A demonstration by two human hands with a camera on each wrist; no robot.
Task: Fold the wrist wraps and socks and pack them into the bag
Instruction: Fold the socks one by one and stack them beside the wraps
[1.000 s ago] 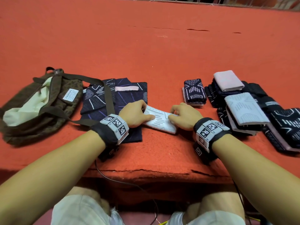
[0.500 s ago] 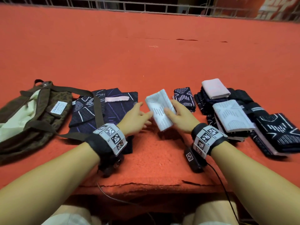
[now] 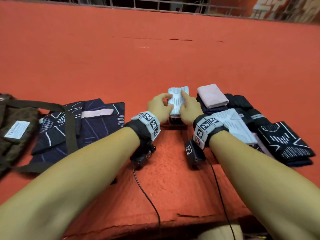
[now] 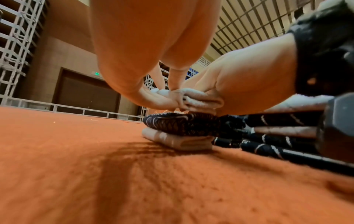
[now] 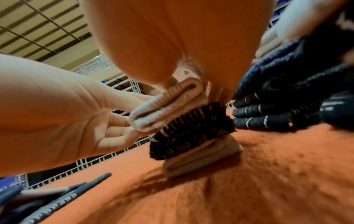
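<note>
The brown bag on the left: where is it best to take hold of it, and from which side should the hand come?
Probably the strap: the brown bag lies flat and floppy, and its strap runs free across the dark folded cloths. Come from above with the left hand, the nearer one, once it lets go of the white folded sock.

White grey-dashed folded sock (image 3: pixel 177 99), pink sock (image 3: pixel 212 96), olive bag (image 3: pixel 12 134), orange-red carpet (image 3: pixel 155 63)
</note>
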